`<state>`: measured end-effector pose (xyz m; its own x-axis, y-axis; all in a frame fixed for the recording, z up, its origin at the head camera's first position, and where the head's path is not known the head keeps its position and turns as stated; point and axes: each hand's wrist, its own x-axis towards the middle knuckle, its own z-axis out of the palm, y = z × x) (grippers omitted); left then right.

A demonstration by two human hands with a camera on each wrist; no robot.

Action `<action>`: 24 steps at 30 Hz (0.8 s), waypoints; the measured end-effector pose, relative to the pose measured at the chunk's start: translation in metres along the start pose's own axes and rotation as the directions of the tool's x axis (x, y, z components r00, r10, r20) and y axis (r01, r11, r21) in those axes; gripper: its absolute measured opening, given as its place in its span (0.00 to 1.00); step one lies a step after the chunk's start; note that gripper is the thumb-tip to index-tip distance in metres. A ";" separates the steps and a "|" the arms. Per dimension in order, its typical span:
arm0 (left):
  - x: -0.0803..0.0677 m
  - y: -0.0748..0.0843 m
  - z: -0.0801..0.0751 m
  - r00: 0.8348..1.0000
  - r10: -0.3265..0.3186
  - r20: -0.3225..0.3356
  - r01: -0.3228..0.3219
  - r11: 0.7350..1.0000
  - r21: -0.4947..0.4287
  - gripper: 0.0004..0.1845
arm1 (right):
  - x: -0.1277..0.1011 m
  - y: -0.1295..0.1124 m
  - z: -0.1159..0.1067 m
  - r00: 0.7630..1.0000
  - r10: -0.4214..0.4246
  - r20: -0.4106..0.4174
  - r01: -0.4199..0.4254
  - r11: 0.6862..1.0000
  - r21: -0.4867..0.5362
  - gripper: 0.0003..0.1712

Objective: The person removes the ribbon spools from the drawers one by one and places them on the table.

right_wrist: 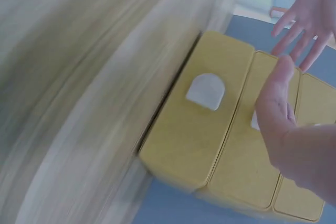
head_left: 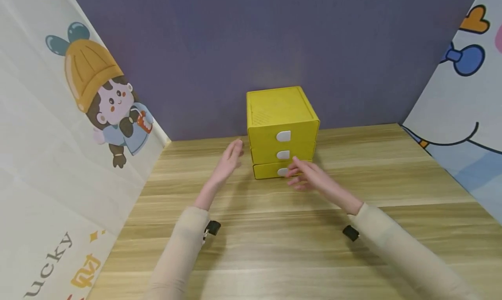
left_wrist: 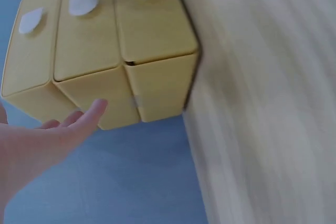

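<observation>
A small yellow plastic three-drawer cabinet (head_left: pixel 281 132) stands against the purple back wall (head_left: pixel 274 38) at the far middle of a light wood-grain table (head_left: pixel 274 247), its three drawers stacked and each fitted with a white half-round pull tab. The person's right hand (head_left: pixel 310 178) reaches to the lowest drawer (head_left: pixel 270 170), fingers nearly straight and loosely spread, tips at or just beside its tab; whether they touch it cannot be told, and the hand has hold of nothing. The left hand (head_left: pixel 228 160) hovers just beside the cabinet's left side, fingers straight and together, gripping nothing. Judging from this stance, the light cabinet could slide or tip forward should the bottom drawer be tugged while the left hand is off the body, and fingertips on so small a tab might slip. The head view alone shows both cream-sleeved arms, the cartoon-printed side panels (head_left: pixel 70 130) and the cabinet's ribbed top. The left wrist view shows that side wall (left_wrist: pixel 157 90) with the fingertips (left_wrist: pixel 94 109) close to it but apparently apart. The right wrist view, blurred, shows the lowest tab (right_wrist: pixel 206 91) uncovered, with the thumb (right_wrist: pixel 275 98) hanging above the drawer fronts.
</observation>
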<state>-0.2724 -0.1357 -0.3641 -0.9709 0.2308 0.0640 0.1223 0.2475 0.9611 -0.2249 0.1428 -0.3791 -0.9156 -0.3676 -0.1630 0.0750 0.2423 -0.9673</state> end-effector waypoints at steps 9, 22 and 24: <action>0.034 0.031 0.001 0.994 -0.049 -0.095 0.036 0.990 -0.134 0.42 | 0.017 -0.024 0.010 0.999 0.054 0.003 -0.054 0.974 0.218 0.44; 0.068 0.043 0.004 0.977 -0.113 -0.182 0.092 0.988 -0.121 0.45 | 0.034 -0.038 0.008 0.991 0.086 0.107 -0.130 0.836 0.534 0.50; 0.072 0.044 0.005 0.976 -0.122 -0.181 0.100 0.987 -0.126 0.46 | 0.036 -0.041 0.007 0.991 0.082 0.108 -0.128 0.830 0.543 0.50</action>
<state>-0.3357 -0.1038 -0.3183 -0.9997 0.0245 -0.0060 -0.0022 0.1485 0.9889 -0.2583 0.1131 -0.3464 -0.8582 -0.4416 -0.2617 0.3939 -0.2396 -0.8874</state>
